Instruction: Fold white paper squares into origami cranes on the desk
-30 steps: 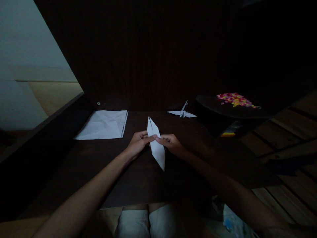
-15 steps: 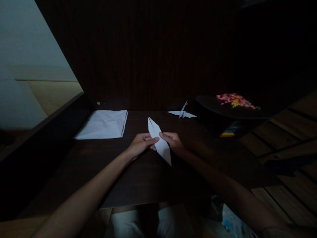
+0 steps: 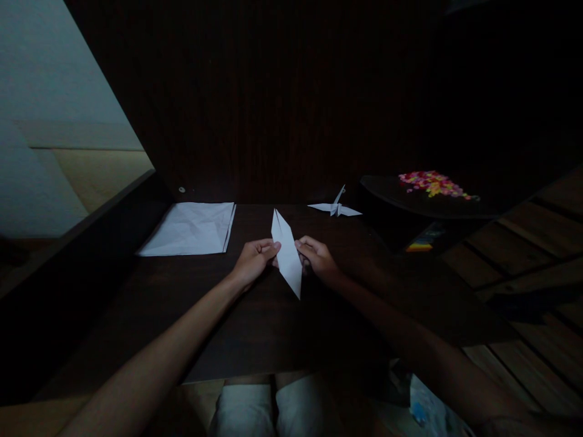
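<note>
A folded white paper (image 3: 288, 258), shaped like a long diamond with a slit at its far tip, is held between both hands above the dark table. My left hand (image 3: 255, 260) pinches its left edge, thumb on top and fingers underneath. On the opposite edge, my right hand (image 3: 317, 258) grips it near the middle, its other fingers partly hidden behind the paper. Beyond the right hand, a finished-looking white paper crane (image 3: 336, 209) rests on the table with wings spread. To the left lies a stack of white paper sheets (image 3: 189, 229), the top one creased.
The dark wooden table (image 3: 218, 340) meets an upright panel (image 3: 273, 109) at the back and a raised side board (image 3: 82, 249) on the left. A dark curved shelf (image 3: 392, 193) at right bears a pile of small colourful pieces (image 3: 432, 184).
The folded paper has turned more upright, its near tip swinging left. My left thumb has shifted from the paper's middle to its left edge; both hands still hold it.
</note>
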Demonstrator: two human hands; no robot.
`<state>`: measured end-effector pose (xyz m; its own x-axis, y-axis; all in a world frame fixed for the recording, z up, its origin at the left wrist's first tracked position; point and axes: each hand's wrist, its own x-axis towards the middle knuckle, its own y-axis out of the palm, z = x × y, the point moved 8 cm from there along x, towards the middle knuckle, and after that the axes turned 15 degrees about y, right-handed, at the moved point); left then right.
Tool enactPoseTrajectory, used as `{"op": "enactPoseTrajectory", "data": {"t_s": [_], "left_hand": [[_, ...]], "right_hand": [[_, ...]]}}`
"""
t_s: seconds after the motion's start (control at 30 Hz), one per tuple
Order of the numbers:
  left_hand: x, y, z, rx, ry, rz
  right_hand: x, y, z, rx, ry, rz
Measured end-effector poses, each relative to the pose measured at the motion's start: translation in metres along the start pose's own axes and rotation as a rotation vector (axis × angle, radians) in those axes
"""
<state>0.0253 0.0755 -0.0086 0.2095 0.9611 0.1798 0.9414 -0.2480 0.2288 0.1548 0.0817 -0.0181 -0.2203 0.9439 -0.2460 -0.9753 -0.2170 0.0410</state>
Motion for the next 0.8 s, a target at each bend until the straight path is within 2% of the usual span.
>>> {"op": "enactPoseTrajectory", "data": {"t_s": [0.23, 0.43, 0.6, 0.8], "left_hand": [[0.002, -0.017, 0.005, -0.013, 0.009, -0.216], [0.006, -0.013, 0.001, 0.009, 0.035, -0.129], [0.004, -0.011, 0.001, -0.123, -0.036, -0.147], [0.003, -0.007, -0.002, -0.212, -0.046, -0.128]], "right_hand": [[0.003, 0.001, 0.007, 0.077, -0.125, 0.07], [0.002, 0.001, 0.007, 0.062, -0.119, 0.102], [0.003, -0.003, 0.003, 0.107, -0.043, 0.1], [0.003, -0.003, 0.002, 0.15, -0.028, 0.111]]}}
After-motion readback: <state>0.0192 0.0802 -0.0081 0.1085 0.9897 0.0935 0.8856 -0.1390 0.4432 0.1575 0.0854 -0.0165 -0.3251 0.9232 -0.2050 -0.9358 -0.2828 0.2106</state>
